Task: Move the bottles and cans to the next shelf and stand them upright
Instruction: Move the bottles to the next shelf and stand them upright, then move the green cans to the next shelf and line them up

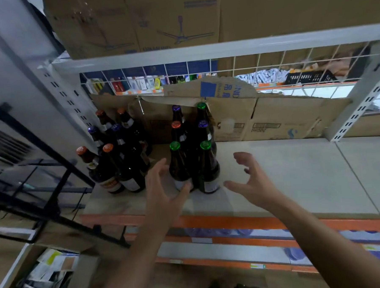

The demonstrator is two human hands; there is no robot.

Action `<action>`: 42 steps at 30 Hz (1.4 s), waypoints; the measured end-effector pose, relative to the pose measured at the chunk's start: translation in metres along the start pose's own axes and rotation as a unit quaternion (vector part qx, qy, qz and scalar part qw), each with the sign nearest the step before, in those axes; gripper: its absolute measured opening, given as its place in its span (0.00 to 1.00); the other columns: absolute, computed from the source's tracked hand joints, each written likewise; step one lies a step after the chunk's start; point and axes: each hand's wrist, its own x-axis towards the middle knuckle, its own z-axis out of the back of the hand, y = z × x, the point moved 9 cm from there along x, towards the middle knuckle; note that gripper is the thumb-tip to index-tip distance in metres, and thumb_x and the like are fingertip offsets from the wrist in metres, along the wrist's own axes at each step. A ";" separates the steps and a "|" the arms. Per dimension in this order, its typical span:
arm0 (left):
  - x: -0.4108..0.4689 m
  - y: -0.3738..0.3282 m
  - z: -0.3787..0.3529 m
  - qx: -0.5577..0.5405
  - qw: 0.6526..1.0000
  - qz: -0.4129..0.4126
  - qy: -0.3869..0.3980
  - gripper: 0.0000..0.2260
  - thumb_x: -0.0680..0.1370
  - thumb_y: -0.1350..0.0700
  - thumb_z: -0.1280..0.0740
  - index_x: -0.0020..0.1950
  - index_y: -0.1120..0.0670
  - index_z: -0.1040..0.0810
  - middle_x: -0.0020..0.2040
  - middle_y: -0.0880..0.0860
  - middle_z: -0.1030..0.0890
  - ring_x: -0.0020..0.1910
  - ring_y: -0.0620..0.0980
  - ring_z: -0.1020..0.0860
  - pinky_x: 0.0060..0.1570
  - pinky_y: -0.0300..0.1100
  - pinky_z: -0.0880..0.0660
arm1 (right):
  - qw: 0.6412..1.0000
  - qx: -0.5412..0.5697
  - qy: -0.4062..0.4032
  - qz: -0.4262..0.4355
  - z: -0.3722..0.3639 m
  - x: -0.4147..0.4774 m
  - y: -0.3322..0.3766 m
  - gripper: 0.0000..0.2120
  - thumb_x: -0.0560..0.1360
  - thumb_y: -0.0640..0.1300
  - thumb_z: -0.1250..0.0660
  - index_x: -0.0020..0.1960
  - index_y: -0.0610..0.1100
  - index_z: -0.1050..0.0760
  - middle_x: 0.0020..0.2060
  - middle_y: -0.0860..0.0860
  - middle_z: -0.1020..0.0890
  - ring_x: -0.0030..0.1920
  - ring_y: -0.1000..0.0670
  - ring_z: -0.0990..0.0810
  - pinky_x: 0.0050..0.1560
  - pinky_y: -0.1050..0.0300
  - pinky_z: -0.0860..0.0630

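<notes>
Two clusters of dark glass bottles stand upright on a pale shelf board (296, 178). The left cluster (119, 160) has orange and purple caps. The middle cluster (191, 143) has green, purple and orange caps, with two green-capped bottles (178, 166) (208, 167) in front. My left hand (162, 189) is spread open just left of the front green-capped bottle, thumb near its base. My right hand (250, 180) hovers to the right of the other front bottle, fingers spread and loosely curved, holding nothing. No cans are visible.
Flattened cardboard (260, 118) lines the back of the shelf below a white wire grid (225, 71). Large boxes (134, 21) sit on the shelf above. White slotted uprights (363, 104) frame the bay. A black rack (43, 173) stands at the left. Orange shelf edges (233, 225) run below.
</notes>
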 end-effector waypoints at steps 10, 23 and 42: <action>-0.078 -0.172 -0.211 -0.065 0.975 -0.113 0.183 0.25 0.73 0.50 0.26 0.70 0.44 0.26 0.65 0.42 0.20 0.67 0.41 0.24 0.67 0.45 0.27 | 0.991 -0.016 -0.131 -0.018 0.219 -0.147 -0.058 0.36 0.69 0.57 0.23 0.74 0.56 0.31 0.69 0.57 0.25 0.70 0.62 0.30 0.70 0.64 0.36; -0.221 -0.371 -0.501 -0.132 0.890 -0.172 0.401 0.22 0.74 0.46 0.28 0.68 0.44 0.25 0.64 0.39 0.21 0.65 0.33 0.25 0.69 0.48 0.28 | 0.930 -0.052 -0.321 -0.173 0.488 -0.384 -0.207 0.33 0.72 0.54 0.23 0.73 0.56 0.31 0.67 0.58 0.24 0.68 0.58 0.26 0.69 0.55 0.31; -0.130 -0.439 -0.750 -0.075 0.888 -0.127 0.435 0.18 0.77 0.52 0.25 0.64 0.42 0.25 0.60 0.41 0.20 0.62 0.38 0.24 0.66 0.48 0.26 | 0.890 -0.109 -0.354 -0.264 0.681 -0.281 -0.345 0.35 0.75 0.47 0.26 0.77 0.47 0.35 0.73 0.49 0.29 0.73 0.48 0.32 0.72 0.53 0.35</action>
